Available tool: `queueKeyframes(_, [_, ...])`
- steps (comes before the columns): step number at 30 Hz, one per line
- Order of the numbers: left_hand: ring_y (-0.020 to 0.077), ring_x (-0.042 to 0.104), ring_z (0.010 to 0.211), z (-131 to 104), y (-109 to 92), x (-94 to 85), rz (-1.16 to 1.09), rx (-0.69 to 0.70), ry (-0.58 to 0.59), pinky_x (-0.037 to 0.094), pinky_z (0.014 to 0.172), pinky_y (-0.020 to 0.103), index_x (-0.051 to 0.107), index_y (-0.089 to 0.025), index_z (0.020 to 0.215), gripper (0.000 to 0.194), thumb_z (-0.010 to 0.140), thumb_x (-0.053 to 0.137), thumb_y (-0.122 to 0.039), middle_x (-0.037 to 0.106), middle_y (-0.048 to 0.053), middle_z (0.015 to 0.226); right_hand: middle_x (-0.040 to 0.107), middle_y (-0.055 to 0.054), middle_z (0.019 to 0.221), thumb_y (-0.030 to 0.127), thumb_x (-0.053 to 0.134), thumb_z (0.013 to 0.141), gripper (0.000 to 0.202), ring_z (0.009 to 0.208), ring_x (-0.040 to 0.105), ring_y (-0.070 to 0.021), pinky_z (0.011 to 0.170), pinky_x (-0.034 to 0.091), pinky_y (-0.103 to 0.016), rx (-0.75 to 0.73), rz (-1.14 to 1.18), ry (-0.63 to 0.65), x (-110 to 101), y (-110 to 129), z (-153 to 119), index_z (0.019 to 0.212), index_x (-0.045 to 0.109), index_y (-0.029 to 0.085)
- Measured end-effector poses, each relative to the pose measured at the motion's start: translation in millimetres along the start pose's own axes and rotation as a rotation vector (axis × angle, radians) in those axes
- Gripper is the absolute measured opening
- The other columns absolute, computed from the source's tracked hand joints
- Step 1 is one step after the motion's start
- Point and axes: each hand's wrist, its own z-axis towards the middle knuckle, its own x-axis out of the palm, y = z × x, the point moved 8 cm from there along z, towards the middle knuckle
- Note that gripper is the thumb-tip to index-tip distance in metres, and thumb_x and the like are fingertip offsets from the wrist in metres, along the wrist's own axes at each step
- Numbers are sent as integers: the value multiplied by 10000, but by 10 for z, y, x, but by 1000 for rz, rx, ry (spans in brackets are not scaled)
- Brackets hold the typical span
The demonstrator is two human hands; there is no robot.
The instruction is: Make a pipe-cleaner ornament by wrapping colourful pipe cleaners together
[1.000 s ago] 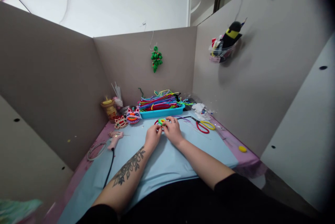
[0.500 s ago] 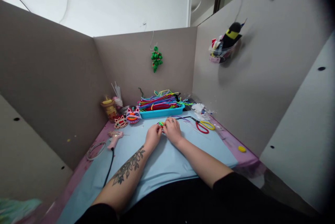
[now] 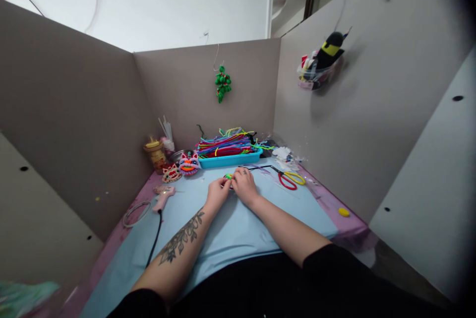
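Observation:
A small pipe-cleaner piece shows green and yellow between my two hands, over the blue cloth. My left hand pinches its left side with thumb and fingertips. From the right, my right hand closes over the other side, fingers bent. Most of the piece is hidden by the fingers, so its shape cannot be made out. Just beyond the hands lies a blue tray heaped with pipe cleaners in many colours. Scissors with one red and one yellow handle rest right of my right hand.
To the left lie a pink glue gun with a black cord and two lion-head crafts. A brown cup stands behind them. White scraps and a yellow disc are on the right. Grey partitions enclose the table.
My left fingers have shifted slightly on the piece, and a bit more of its green part shows. Both hands otherwise stay in place.

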Motion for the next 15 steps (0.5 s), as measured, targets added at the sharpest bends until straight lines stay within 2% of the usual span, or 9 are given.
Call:
queueKeyframes(4, [115,455,431,14,89,3,-128,-76,-4,320,477,218,637,-147,628,260,749,516,-344,522,-20,439,566,-88,996,173,515,816,97,985,446,-242,857,362,-379,-32,60,-13,-1,40,-8,811,607,205])
queueKeyframes(8, [103,430,438,33,138,-20,-255,-82,-36,301,463,205,606,-151,642,269,741,536,-391,493,-38,447,549,-82,977,184,500,815,126,976,474,-222,875,381,-370,-21,250,-87,-65,19,-16,831,624,204])
queueKeyframes(12, [93,411,442,33,76,-114,-310,-69,-97,305,469,204,575,-158,639,258,747,538,-390,463,-51,450,525,-76,976,196,508,782,146,991,495,-212,871,404,-362,105,488,-211,-144,-143,-25,899,595,203])
queueKeyframes(15, [89,402,445,28,22,-189,-345,-57,-141,303,466,204,552,-166,641,247,747,542,-389,444,-57,459,525,-64,931,222,511,770,123,940,514,-199,817,427,-337,228,609,-208,-98,-273,-24,855,597,199])
